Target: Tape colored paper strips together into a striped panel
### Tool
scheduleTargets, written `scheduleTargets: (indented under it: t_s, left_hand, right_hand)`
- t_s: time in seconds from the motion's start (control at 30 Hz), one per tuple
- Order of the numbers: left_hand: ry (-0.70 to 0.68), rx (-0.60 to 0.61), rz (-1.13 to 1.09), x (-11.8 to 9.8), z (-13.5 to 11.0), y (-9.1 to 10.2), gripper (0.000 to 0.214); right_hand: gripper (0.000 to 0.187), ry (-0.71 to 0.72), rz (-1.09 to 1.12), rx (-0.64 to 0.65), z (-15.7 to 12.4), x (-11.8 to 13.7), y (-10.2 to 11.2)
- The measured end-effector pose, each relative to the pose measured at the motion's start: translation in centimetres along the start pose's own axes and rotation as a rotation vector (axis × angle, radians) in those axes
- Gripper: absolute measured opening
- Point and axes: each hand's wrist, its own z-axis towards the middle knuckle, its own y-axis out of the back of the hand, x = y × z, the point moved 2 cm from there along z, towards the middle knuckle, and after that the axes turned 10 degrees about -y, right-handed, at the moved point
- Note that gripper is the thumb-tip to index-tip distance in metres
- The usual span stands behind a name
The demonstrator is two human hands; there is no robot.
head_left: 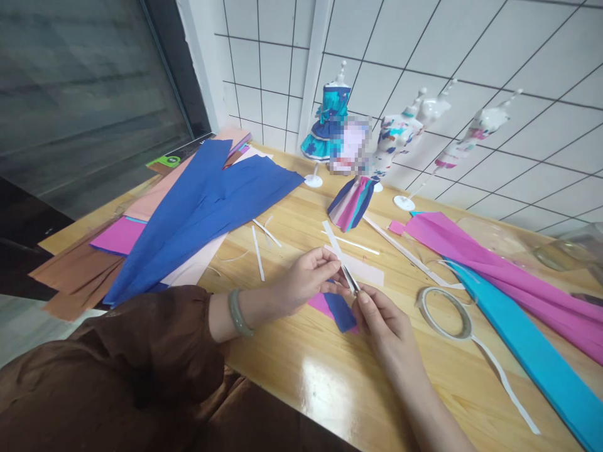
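Between the thumb and fingers of my left hand (306,279), a narrow white strip (331,236) is pinched, its free end pointing away from me. My right hand (384,320) is closed on small scissors (350,280), whose blades lie along the strip close to my left fingertips. My right fingers cover the handles. Beneath both hands, a dark blue piece of crepe paper (341,312) lies over a magenta one. A pale pink strip (360,267) rests just beyond them on the table.
Blue crepe paper (202,201) spreads at left over other coloured sheets. A tape roll (445,312) sits at right, near magenta paper (494,263) and turquoise paper (527,351). Small mannequins (398,135) and a striped skirt (352,204) stand at the back.
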Motion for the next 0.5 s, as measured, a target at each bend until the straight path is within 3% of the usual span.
scheduleTargets:
  t_s: [0.5]
  left_hand:
    - [0.012, -0.023, 0.003, -0.07, 0.00, -0.07, 0.022]
  right_hand:
    - [0.040, -0.056, 0.037, -0.002, 0.10, -0.08, 0.00]
